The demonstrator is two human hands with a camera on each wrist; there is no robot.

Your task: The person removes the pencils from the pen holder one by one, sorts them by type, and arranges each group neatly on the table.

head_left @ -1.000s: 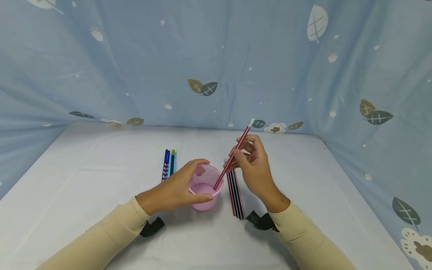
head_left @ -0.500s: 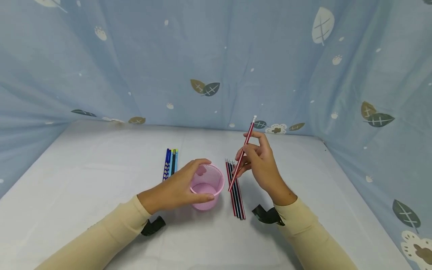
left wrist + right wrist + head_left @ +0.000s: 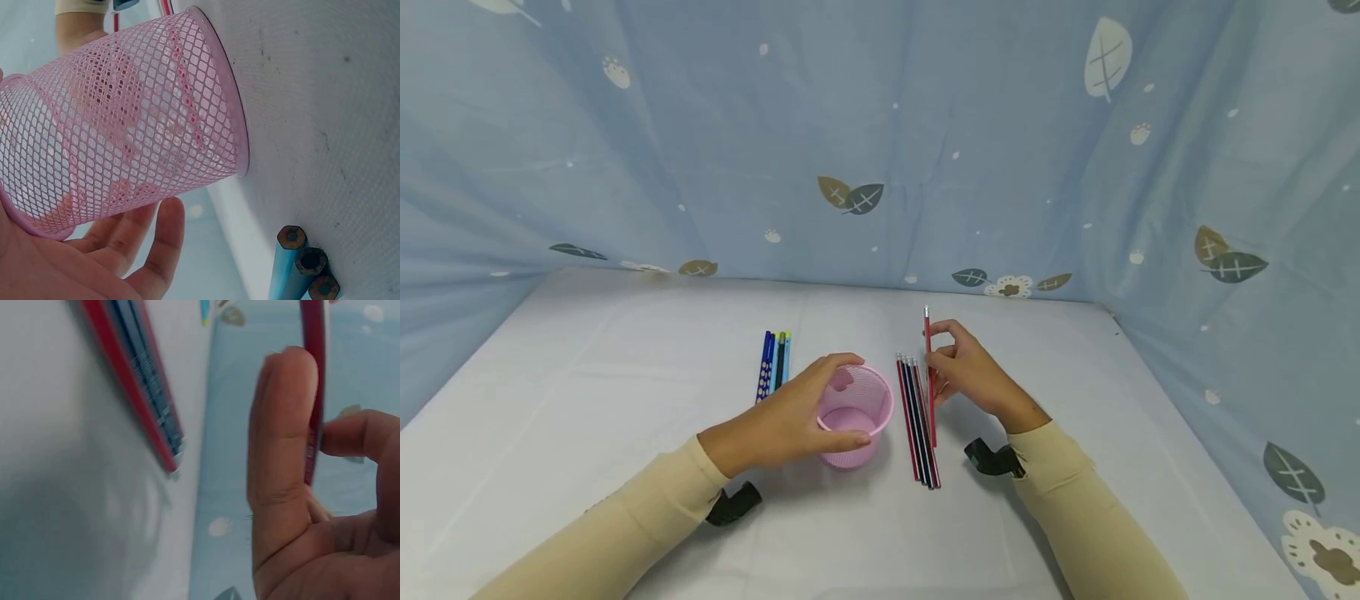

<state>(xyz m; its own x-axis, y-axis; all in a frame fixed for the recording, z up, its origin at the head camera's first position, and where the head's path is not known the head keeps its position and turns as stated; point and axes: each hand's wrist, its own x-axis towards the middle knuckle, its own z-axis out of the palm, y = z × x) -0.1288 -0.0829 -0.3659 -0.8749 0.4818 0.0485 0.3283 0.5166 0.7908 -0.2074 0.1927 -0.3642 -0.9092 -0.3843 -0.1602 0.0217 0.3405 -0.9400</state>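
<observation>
A pink mesh pencil cup (image 3: 848, 457) stands upright on the white table, its mouth toward the head camera. My left hand (image 3: 790, 414) holds it from the left, thumb at the near side and fingers round the far side. The left wrist view shows the mesh wall (image 3: 125, 119) close up. Between thumb and fingers, my right hand (image 3: 970, 375) pinches a red pencil (image 3: 928, 329), eraser end up, right of the cup. The held pencil stands just right of a row of red and black striped pencils (image 3: 916, 425) on the table.
Left of the cup lies a group of blue, light blue and dark pencils (image 3: 775, 358), partly behind the left hand. A blue leaf-patterned curtain (image 3: 880, 125) hangs behind the white table (image 3: 625, 375) and along its sides.
My right hand has moved the red pencil from over the cup's mouth to the right, lowering it beside the striped pencils and turning it more upright. The left hand and cup have stayed in place.
</observation>
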